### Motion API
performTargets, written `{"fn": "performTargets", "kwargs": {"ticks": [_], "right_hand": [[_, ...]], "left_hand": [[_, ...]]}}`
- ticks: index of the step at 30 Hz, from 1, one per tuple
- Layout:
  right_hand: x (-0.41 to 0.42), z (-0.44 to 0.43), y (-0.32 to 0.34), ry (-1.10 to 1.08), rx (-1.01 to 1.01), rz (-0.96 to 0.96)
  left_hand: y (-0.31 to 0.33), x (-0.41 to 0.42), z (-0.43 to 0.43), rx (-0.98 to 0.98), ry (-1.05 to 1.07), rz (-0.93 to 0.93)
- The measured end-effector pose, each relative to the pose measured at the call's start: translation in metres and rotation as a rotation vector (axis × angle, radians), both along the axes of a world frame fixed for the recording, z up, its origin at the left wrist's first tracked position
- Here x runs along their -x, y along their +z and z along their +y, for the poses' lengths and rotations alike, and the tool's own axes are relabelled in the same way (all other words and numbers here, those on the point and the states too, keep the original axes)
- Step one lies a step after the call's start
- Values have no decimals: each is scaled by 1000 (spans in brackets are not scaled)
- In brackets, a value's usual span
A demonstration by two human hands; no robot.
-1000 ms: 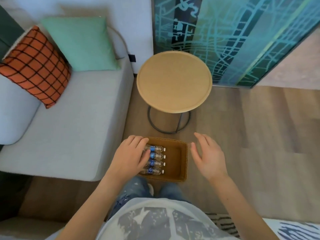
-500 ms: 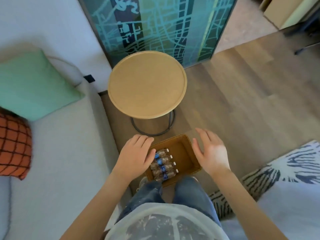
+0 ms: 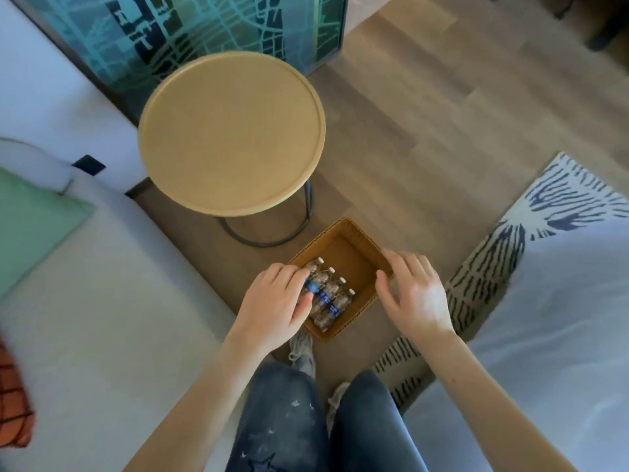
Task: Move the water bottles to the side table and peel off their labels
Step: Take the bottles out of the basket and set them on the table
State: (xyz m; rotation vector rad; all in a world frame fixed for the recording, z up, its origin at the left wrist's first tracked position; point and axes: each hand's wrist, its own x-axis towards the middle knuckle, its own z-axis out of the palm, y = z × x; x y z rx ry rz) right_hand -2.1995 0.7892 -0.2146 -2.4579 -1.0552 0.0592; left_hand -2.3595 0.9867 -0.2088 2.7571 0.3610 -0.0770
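In the basket (image 3: 347, 253) on the floor, four small bottles (image 3: 328, 298) lie side by side. The left hand (image 3: 272, 304) curls round the leftmost; the right hand (image 3: 415, 294) hovers open beside the rim. They look light, smooth and crushable, so grip mid-body.

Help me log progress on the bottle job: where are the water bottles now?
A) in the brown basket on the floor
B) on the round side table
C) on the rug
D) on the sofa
A: the four water bottles lie side by side in the basket, which sits on the floor.
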Motion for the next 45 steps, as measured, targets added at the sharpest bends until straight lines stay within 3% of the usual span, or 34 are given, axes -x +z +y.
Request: {"fn": "performTargets", "kwargs": {"ticks": [5,16,21,25,32,45], "right_hand": [[12,-7,-104,-30,30,54],[20,-23,-446,-135,140,123],[19,-26,-568,-184,268,217],[21,-19,-624,-253,275,305],[19,7,-673,-603,131,565],[17,28,-740,-933,63,662]], "left_hand": [[-103,-5,-10,34,-33,-6],[-449,-39,-16,19,-86,142],[-577,-72,-3,35,-180,190],[-631,-96,19,7,-198,195],[-682,-129,22,153,-131,265],[-756,-159,-8,306,-2,373]]}}
